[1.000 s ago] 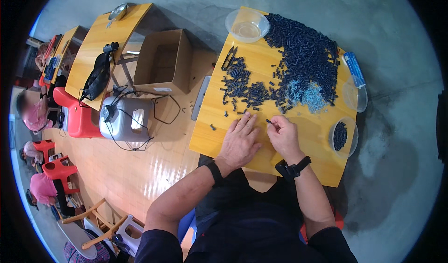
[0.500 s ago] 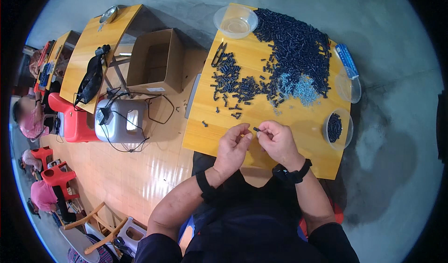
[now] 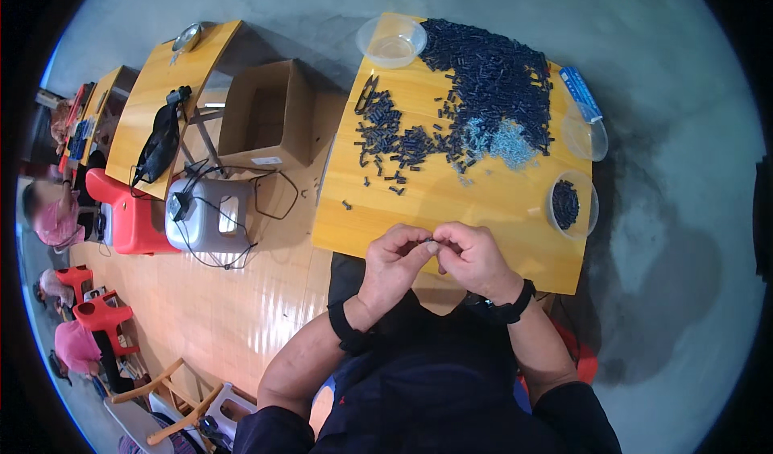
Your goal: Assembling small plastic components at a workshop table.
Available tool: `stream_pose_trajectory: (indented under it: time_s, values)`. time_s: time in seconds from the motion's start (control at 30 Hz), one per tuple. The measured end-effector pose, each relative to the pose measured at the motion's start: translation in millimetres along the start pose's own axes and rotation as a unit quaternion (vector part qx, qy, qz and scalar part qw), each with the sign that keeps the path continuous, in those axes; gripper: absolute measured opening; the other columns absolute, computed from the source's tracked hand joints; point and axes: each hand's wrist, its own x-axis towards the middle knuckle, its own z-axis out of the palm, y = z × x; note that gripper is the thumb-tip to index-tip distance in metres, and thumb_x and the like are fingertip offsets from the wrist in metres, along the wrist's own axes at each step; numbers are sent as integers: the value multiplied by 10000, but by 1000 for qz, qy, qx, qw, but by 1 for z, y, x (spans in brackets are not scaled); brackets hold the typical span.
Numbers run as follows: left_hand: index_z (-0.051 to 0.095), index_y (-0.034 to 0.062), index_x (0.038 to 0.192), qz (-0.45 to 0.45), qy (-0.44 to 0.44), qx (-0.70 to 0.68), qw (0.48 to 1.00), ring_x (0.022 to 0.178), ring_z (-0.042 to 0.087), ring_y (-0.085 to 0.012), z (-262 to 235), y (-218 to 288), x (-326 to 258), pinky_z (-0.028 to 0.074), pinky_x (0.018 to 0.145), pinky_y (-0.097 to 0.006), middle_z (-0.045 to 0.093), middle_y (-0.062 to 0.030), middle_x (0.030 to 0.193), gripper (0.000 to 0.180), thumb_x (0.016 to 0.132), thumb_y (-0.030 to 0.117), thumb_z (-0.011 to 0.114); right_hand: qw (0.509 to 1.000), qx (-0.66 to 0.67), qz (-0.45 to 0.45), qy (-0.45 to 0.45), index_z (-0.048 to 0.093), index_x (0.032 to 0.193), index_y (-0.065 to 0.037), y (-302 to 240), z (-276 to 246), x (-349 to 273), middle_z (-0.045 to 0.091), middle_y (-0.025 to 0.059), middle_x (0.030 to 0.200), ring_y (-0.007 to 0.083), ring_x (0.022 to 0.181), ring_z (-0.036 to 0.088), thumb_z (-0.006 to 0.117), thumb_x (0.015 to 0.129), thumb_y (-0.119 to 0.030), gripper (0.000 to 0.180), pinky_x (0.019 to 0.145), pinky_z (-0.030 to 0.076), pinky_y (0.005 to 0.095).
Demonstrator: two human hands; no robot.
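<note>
Over the near edge of the table, my left hand (image 3: 392, 265) and my right hand (image 3: 481, 267) meet, thumbs and forefingers pinched together. Between the fingertips shows a sliver of a small dark cylindrical piece, mostly covered by the fingers. Whatever else my left fingers grip is too small to make out. Beyond my hands lies a large heap of small black cylindrical pieces (image 3: 499, 71), with a pile of small pale-blue pieces (image 3: 509, 144) at its near side. Smaller groups of black pieces (image 3: 412, 146) spread to the left. A clear round tub (image 3: 592, 212) at the right contains black pieces.
Black snips (image 3: 365, 95) lie at the table's left edge. A clear bowl (image 3: 392, 45), a clear container (image 3: 594, 141) and a blue box (image 3: 580, 93) sit around the far side. Left of the table are a cardboard box (image 3: 294, 116) and a grey stool (image 3: 205, 216) with cables.
My hands have come together, and the black piece that showed in my right fingertips is now mostly hidden between both hands. The whole view has shifted slightly.
</note>
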Motion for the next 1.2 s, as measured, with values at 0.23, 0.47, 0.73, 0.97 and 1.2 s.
stream_pose_trajectory:
  time_s: [0.23, 0.47, 0.73, 0.97, 1.2]
  values:
    - [647, -3, 907, -99, -54, 74, 991, 692, 561, -62, -6, 1, -14, 448, 614, -203, 624, -7, 762, 109, 883, 101, 629, 1000, -2, 18, -24, 597, 849, -2, 0, 0, -20, 575, -7, 659, 57, 584, 542, 557, 857, -6, 41, 534, 442, 219]
    - [631, 15, 920, -193, -136, -16, 972, 673, 572, -82, -11, 8, -14, 463, 636, -218, 619, -12, 743, 98, 874, 100, 645, 997, 47, 55, -9, 621, 857, -3, 3, 2, -32, 564, 41, 634, 81, 567, 492, 569, 842, -45, 68, 524, 408, 255]
    - [656, 7, 859, -209, -207, 66, 954, 600, 592, -99, -24, 8, 1, 470, 566, -210, 644, -31, 733, 126, 848, 127, 694, 996, 77, 41, -32, 630, 891, -2, 7, 0, -33, 585, 58, 644, 106, 566, 562, 567, 857, -56, 89, 522, 434, 277]
    - [652, 12, 900, -234, -143, 56, 960, 577, 617, -115, -38, -13, 2, 479, 548, -216, 664, -57, 750, 156, 896, 166, 625, 977, -149, 26, 148, 589, 870, 14, 63, -52, 12, 597, 143, 681, 269, 591, 602, 546, 845, -57, 87, 548, 462, 355]
    - [638, -5, 970, -234, -114, 68, 963, 608, 640, -126, -39, -16, 7, 488, 558, -217, 668, -66, 771, 150, 906, 123, 594, 927, -312, -12, 206, 599, 928, -8, 84, -94, 53, 626, 206, 791, 391, 776, 605, 550, 821, -55, 126, 670, 473, 450]
